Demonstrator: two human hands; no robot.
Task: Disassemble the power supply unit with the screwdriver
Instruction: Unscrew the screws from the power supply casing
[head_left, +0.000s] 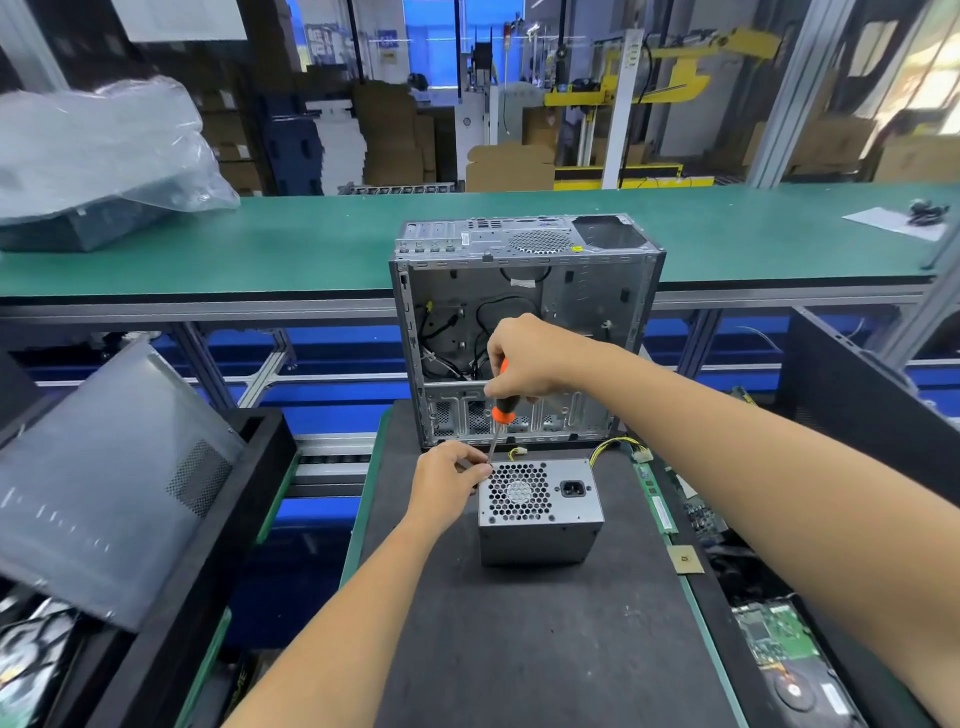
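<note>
On the dark tabletop (519, 649) just in front of me the PSU (540, 512) sits with its fan grille and power socket turned up, which puts the corner screws where a driver can come down on them from above. My right hand (524, 358) wraps the orange-and-black handle of the screwdriver (501, 410) from the top, fingers curled round it, so I can press and twist along the shaft; the shaft slants down to the PSU's far left corner. My left hand (449, 475) is at that same corner, its fingertips pinched near the tip, I judge to steady the blade in the screw head, though whether they touch the shaft or the housing I cannot tell. Yellow leads (615, 447) trail off behind the PSU toward the case (524, 332), which stands opened just beyond, out of the working space. I read this as an early screw, the cover not yet off.
</note>
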